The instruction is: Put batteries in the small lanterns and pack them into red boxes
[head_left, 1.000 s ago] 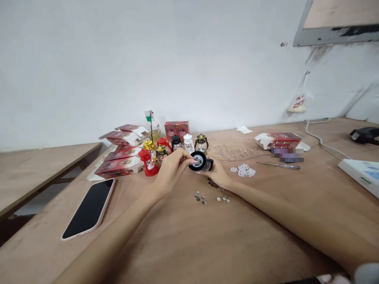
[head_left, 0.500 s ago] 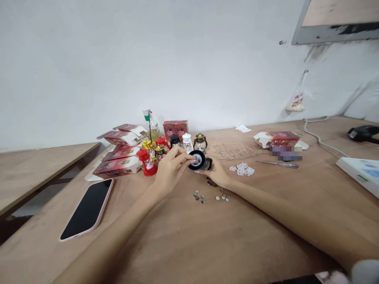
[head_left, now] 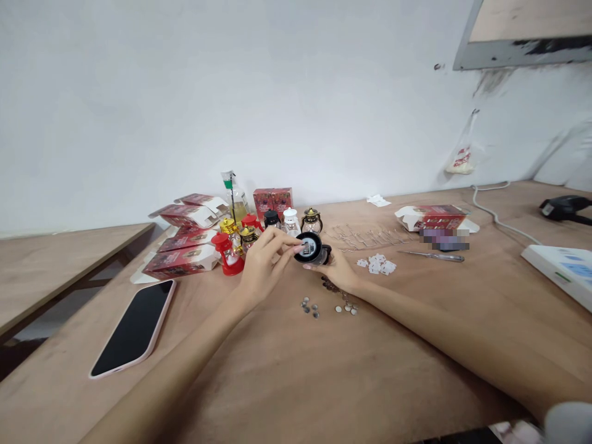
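My right hand (head_left: 340, 271) is wrapped round a small black lantern (head_left: 324, 255), tipped so that its round underside faces me. A pale recessed disc with a small dark opening shows inside the black rim. At this opening are the fingertips of my left hand (head_left: 268, 259), pressed together; whatever they pinch is too small to make out. Several silver button cells (head_left: 315, 314) lie on the table below my hands. Behind my left hand stand several more mini lanterns, among them a red one (head_left: 228, 254), a gold one (head_left: 230, 228) and a white one (head_left: 290, 221).
A phone (head_left: 134, 330) lies at left, near red printed boxes (head_left: 180, 261). On the right are small white plastic pieces (head_left: 379, 265), thin wire pieces (head_left: 370, 235), a screwdriver (head_left: 435, 256), an opened red box (head_left: 432, 217), a white device (head_left: 562, 274) and a black scanner (head_left: 564, 208).
My left fingertips have drawn slightly back from the middle of the lantern's underside, so more of the opening shows. My right hand keeps its hold, and the view has shifted a little.
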`<state>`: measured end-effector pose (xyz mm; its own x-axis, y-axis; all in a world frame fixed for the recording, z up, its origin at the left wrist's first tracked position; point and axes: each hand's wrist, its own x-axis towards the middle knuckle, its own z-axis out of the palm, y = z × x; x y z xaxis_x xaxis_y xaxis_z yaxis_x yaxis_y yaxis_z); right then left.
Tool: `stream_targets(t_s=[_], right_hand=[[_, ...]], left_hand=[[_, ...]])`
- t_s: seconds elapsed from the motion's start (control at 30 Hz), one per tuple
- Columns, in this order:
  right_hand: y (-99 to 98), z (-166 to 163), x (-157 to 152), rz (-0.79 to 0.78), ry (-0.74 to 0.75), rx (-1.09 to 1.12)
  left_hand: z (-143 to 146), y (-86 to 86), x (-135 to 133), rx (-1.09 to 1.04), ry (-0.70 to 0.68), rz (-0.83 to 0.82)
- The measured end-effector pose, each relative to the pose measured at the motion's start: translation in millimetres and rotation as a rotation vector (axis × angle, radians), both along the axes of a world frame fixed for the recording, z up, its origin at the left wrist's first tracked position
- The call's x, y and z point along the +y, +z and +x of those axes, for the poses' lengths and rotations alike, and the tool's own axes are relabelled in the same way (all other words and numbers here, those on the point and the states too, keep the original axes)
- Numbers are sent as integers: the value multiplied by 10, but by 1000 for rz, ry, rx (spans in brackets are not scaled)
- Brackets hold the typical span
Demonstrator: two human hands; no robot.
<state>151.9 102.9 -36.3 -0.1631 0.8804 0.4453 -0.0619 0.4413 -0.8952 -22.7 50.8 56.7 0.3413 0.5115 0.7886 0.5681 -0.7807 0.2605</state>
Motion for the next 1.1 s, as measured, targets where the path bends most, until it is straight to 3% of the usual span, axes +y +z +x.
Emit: stream_targets(t_s=[0.13,0.2,0.27,0.4,0.5,0.7,1.1], right_hand=[[18,7,20,-48,-43,53],[35,12,28,-58,-38,90],[47,18,33,-58,-48,130],[46,24,34,-34,-69,150],[37,21,29,-39,-58,130],[28,12,32,-48,-75,122],[21,16,38,-54,-65,129]], left_hand=[[-19,4,26,-211,110,-189],[-62,-13,87,-181,82,-329],[-105,-44,144,-24,-20,-481],[-103,-128,135,529,-230,-708],[-28,-188,49,778,-142,-691],[48,-239,-28,912,3,-624],[55,-323,-26,977,-34,-549]])
